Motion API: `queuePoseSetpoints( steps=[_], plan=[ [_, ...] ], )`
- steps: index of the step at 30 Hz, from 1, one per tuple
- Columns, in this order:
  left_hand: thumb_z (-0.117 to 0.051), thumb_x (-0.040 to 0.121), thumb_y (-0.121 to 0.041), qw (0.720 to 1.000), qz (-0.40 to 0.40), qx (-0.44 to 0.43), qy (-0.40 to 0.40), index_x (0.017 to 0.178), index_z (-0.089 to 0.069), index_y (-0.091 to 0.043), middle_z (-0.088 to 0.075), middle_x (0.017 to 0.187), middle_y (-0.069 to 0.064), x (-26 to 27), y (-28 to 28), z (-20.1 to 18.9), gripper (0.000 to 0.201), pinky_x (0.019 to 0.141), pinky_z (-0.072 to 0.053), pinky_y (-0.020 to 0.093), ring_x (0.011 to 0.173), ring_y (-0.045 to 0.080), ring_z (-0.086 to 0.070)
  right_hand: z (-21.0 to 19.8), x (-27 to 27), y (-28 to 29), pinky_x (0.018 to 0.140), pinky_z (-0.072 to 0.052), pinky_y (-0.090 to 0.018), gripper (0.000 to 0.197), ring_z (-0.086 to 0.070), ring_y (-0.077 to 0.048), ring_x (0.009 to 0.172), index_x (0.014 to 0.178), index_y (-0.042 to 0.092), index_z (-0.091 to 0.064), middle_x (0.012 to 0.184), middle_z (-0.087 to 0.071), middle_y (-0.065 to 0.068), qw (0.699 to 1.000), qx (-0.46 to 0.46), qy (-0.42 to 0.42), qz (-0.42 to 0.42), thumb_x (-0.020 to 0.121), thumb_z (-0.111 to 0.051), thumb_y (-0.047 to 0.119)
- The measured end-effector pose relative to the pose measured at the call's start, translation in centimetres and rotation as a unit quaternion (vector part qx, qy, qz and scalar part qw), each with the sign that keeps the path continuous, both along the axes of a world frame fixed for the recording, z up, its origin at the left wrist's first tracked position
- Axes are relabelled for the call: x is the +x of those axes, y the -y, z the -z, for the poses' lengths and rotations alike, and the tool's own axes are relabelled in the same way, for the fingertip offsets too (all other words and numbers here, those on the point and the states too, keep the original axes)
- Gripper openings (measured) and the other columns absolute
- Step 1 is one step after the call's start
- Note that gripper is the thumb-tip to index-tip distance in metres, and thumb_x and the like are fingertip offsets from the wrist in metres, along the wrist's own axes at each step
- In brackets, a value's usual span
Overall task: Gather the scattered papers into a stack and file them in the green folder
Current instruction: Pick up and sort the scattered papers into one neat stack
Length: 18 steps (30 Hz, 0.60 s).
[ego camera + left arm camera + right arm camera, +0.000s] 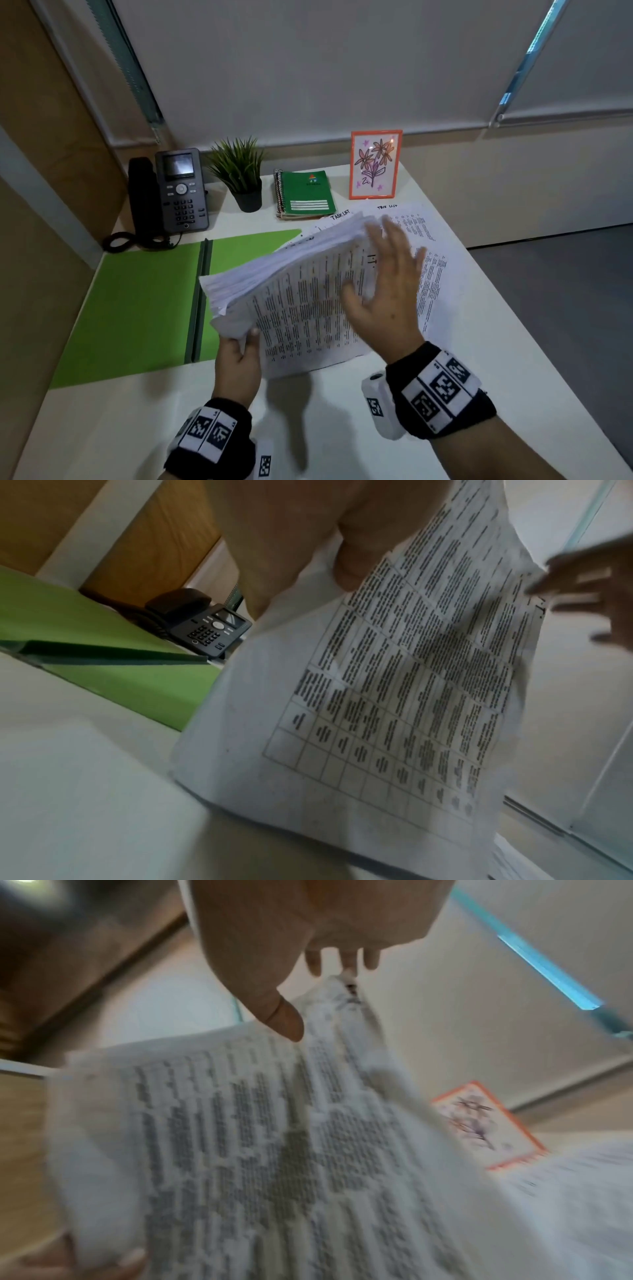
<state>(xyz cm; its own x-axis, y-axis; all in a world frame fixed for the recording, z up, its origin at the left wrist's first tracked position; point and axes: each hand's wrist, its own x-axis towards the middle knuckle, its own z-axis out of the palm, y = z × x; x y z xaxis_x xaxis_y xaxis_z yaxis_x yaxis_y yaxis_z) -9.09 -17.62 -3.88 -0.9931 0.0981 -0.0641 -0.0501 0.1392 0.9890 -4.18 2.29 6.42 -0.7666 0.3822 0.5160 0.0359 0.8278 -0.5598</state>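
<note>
A thick stack of printed papers (301, 284) is tilted up off the white desk, its left edge raised. My left hand (239, 349) pinches the stack's near left corner, thumb on top. My right hand (387, 284) hovers over the stack's right side with fingers spread and straight; whether it touches the top sheet is unclear. More printed sheets (431, 260) lie flat on the desk under and right of the stack. The green folder (144, 308) lies open to the left. In the left wrist view the stack (394, 696) hangs below my thumb. The right wrist view shows the blurred papers (257, 1150).
A black desk phone (171, 195) stands at the back left, beside a small potted plant (239, 174). A green spiral notebook (305, 193) and an orange picture frame (375, 164) sit at the back. The desk's right edge (496, 291) drops to a grey floor.
</note>
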Motion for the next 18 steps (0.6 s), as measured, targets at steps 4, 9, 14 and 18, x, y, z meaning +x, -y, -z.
queuePoseSetpoints(
  steps=[4,9,14,18],
  plan=[
    [-0.044,0.094,0.001,0.999,0.021,0.025,-0.006,0.134,-0.046,-0.008,-0.057,0.126,-0.002,-0.3,-0.3,-1.4,0.041,0.106,-0.037,0.032,0.122,0.011,-0.051,2.4,0.8,-4.4,0.119,-0.01,-0.049,0.102,-0.005,-0.016,0.146,0.15,0.029,-0.002,0.159,-0.005,0.002,0.945,-0.287,0.155,-0.012,0.077,-0.073,0.037],
    [-0.057,0.088,-0.003,0.997,0.049,0.062,0.019,0.13,-0.045,-0.022,-0.06,0.122,-0.015,0.2,-1.6,-3.5,0.048,0.103,-0.04,0.025,0.114,0.0,-0.055,4.3,1.3,-7.4,0.111,-0.034,-0.039,0.07,-0.048,-0.011,0.125,0.133,0.037,-0.035,0.141,-0.046,0.01,0.828,-0.433,0.323,-0.148,0.075,-0.073,0.04],
    [-0.047,0.092,0.004,0.996,0.046,0.021,0.071,0.133,-0.038,-0.021,-0.058,0.119,-0.012,0.7,-4.3,-2.5,0.048,0.106,-0.037,0.037,0.112,0.008,-0.055,6.6,0.7,-9.7,0.096,-0.048,-0.036,0.045,-0.061,-0.013,0.106,0.119,0.029,-0.049,0.114,-0.064,0.004,0.834,-0.462,0.273,-0.132,0.08,-0.072,0.031],
    [-0.052,0.093,-0.011,0.99,0.088,-0.058,0.091,0.122,-0.038,-0.035,-0.058,0.116,-0.017,1.6,-6.4,-1.2,0.041,0.096,-0.045,0.031,0.107,0.008,-0.058,8.6,0.3,-11.2,0.077,-0.049,-0.03,0.039,-0.059,-0.024,0.094,0.117,0.019,-0.048,0.101,-0.06,-0.004,0.84,-0.43,0.312,-0.107,0.086,-0.067,0.033]
  ],
)
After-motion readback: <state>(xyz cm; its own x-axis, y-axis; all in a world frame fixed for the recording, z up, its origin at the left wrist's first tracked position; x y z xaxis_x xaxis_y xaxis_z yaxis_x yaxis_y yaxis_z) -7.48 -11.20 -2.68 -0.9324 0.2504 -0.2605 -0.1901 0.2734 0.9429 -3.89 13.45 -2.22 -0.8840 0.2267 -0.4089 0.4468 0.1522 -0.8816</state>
